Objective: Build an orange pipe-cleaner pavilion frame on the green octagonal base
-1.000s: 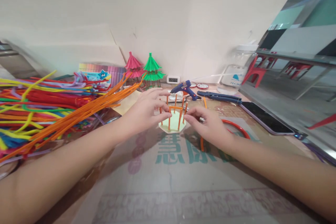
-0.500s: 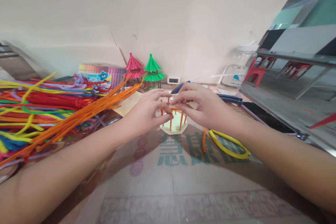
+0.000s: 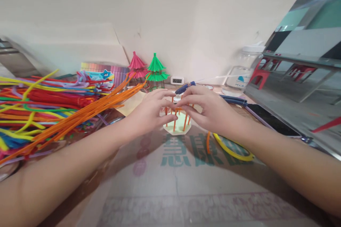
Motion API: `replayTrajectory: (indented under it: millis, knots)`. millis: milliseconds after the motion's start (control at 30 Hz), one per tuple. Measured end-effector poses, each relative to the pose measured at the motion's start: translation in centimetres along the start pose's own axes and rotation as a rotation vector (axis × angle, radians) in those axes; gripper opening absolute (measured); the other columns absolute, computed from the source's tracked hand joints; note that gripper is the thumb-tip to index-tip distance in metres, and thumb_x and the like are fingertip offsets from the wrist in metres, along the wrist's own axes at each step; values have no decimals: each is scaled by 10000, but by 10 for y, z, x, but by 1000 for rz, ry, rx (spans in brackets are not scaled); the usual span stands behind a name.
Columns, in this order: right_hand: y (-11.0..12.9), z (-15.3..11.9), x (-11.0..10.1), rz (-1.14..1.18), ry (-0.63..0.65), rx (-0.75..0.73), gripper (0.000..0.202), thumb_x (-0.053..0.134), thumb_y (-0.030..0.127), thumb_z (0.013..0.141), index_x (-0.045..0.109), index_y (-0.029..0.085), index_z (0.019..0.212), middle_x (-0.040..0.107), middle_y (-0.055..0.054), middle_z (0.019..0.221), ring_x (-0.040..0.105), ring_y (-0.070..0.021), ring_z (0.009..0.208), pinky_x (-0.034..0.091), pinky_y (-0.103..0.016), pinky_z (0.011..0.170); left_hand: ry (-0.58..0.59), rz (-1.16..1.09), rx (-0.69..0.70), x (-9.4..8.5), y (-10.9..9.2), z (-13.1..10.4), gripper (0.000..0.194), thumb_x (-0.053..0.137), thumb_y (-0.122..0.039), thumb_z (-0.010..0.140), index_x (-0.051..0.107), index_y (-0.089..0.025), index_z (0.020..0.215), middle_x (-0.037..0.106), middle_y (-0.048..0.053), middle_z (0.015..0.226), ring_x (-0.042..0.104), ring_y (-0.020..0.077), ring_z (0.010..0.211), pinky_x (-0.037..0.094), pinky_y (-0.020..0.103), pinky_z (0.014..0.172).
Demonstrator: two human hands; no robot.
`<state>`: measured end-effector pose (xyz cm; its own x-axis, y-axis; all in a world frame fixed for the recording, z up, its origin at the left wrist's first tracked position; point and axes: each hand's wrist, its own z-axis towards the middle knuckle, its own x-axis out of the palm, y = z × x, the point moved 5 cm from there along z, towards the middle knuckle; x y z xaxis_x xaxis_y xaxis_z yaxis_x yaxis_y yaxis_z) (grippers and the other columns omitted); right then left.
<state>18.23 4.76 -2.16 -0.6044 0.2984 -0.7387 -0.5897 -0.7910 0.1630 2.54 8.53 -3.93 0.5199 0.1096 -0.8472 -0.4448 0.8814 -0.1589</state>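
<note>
A pale yellow-green octagonal base (image 3: 177, 130) stands on the table with several upright orange pipe cleaner posts (image 3: 184, 123) on it. Near their tops, short orange pieces run crosswise. From the left, my left hand (image 3: 150, 111) grips a front post's upper part between thumb and fingers. My right hand (image 3: 209, 104) has its thumb and fingertips closed round the orange frame from the other side. The two hands' index fingertips nearly meet above it, hiding part of the far posts. Behind my fingers lies a dark blue glue gun (image 3: 182, 88), partly covered.
Loose coloured pipe cleaners (image 3: 53, 95) pile up at left, with an orange bundle (image 3: 87, 113) across them. Pink (image 3: 137, 65) and green (image 3: 156, 67) tiered pavilions stand behind, beside a small clock (image 3: 177, 80). At right are a yellow coil (image 3: 234, 152), a phone (image 3: 273, 120) and a bottle (image 3: 241, 71).
My fingers have shifted slightly on the orange frame, and the right fingertips have come closer to the left ones. The view has moved a little; the base stays in place.
</note>
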Motion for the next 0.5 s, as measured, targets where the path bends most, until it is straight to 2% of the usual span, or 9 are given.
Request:
replayTrajectory:
  millis: [67, 133, 200, 267, 333, 367, 433, 500]
  knots:
    - [0, 0, -9, 6, -40, 60, 174, 561, 189, 945, 718, 214, 1016, 706, -71, 1006, 643, -217, 987, 495, -361, 866, 32, -34, -24, -6, 6, 0, 512, 764, -399, 830, 627, -250, 1300, 588, 122, 1425, 549, 287, 1318, 443, 481, 1088]
    - [-4, -6, -20, 10, -100, 157, 137, 565, 259, 962, 694, 221, 993, 718, -57, 938, 653, -202, 886, 498, -337, 785, 105, -41, -99, -10, 20, -3, 799, 795, -446, 784, 453, -236, 1475, 537, 149, 1487, 554, 291, 1326, 479, 425, 1049]
    - [-10, -16, -26, 9, -126, 256, 195, 567, 350, 968, 664, 228, 852, 697, -33, 784, 624, -176, 720, 466, -304, 648, 192, -21, -202, -8, 39, -10, 921, 785, -469, 779, 341, -213, 1544, 510, 174, 1513, 575, 298, 1311, 518, 374, 980]
    - [-19, -30, -19, 1, -37, 328, 363, 553, 429, 968, 605, 227, 672, 614, -7, 606, 542, -149, 570, 387, -292, 539, 232, -49, -230, -2, 54, -16, 976, 799, -482, 742, 325, -215, 1551, 561, 179, 1468, 629, 301, 1249, 531, 353, 947]
    - [-28, -46, -2, -5, 142, 409, 462, 538, 467, 969, 580, 219, 582, 558, 2, 524, 494, -139, 513, 327, -297, 504, 302, -180, -242, 11, 63, -22, 1012, 784, -472, 749, 258, -220, 1576, 517, 194, 1506, 643, 291, 1235, 545, 345, 923]
    - [-32, -54, 7, 8, 220, 451, 449, 541, 467, 967, 619, 216, 604, 587, 0, 541, 510, -142, 521, 325, -297, 507, 331, -261, -268, 18, 66, -24, 1026, 779, -460, 754, 227, -224, 1587, 486, 201, 1529, 634, 291, 1250, 548, 345, 922]
    - [-37, -66, 25, 65, 350, 509, 340, 574, 459, 954, 730, 221, 768, 700, -12, 686, 590, -157, 603, 374, -292, 555, 363, -418, -332, 29, 66, -25, 1073, 792, -428, 750, 171, -233, 1603, 446, 207, 1554, 612, 292, 1273, 549, 355, 934]
    - [-36, -71, 39, 102, 413, 509, 258, 614, 441, 939, 765, 232, 948, 753, -29, 846, 641, -175, 704, 429, -297, 632, 386, -550, -367, 37, 61, -25, 1104, 813, -387, 741, 149, -239, 1611, 503, 196, 1505, 624, 285, 1239, 548, 370, 934]
